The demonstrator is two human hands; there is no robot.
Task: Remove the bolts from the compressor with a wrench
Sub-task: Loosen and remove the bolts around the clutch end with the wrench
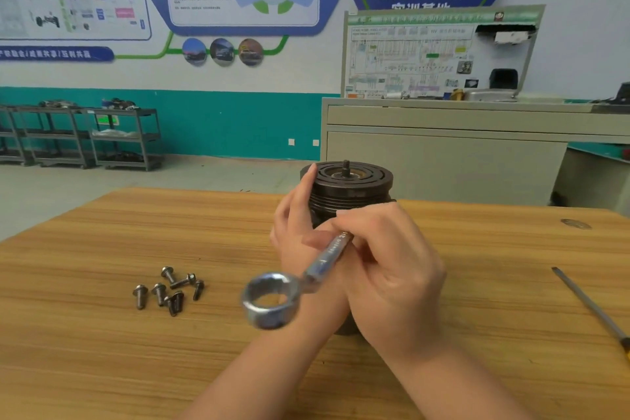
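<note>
A dark compressor (pixel 354 186) stands upright on the wooden table (pixel 136 232), its grooved pulley and a threaded shaft facing up. My left hand (pixel 296 225) wraps round its left side, thumb up against the pulley rim. My right hand (pixel 392 266) grips the shaft of a silver wrench (pixel 300 280) in front of the compressor. The wrench's ring end points toward me and looks blurred; its far end is hidden behind my fingers. Several loose flanged bolts (pixel 168 290) lie together on the table to the left.
A long screwdriver (pixel 593 310) lies at the table's right edge. Beyond the table stand a beige cabinet (pixel 443 147) with a wiring board and grey shelf carts (pixel 85 136) at the far left wall.
</note>
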